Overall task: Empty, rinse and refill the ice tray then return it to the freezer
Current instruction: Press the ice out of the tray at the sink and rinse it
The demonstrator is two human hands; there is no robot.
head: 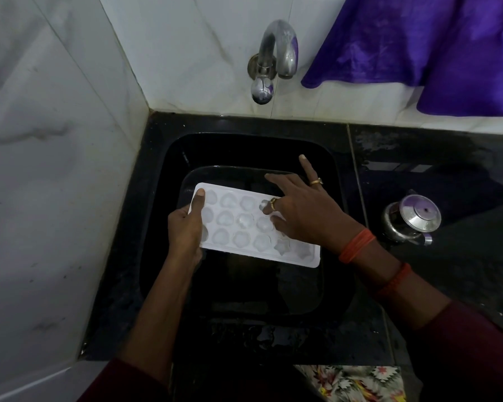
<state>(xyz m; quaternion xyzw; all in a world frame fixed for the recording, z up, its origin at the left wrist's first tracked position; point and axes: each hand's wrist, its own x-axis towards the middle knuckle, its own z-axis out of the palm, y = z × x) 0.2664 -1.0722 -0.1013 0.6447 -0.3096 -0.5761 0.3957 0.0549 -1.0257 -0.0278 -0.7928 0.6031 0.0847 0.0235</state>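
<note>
Maroon-sleeved forearms reached over the black sink, where the left hand gripped the ice tray by its end, thumb on top, likely to steady it. The right hand spread its fingers loosely across the cavities, holding nothing, probably working cubes loose; beyond them the tap showed no water.

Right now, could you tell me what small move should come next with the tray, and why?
Probably turn the ice tray face down over the sink: its cells look full, the left hand grips one end, the right hand only touches the top.
</note>
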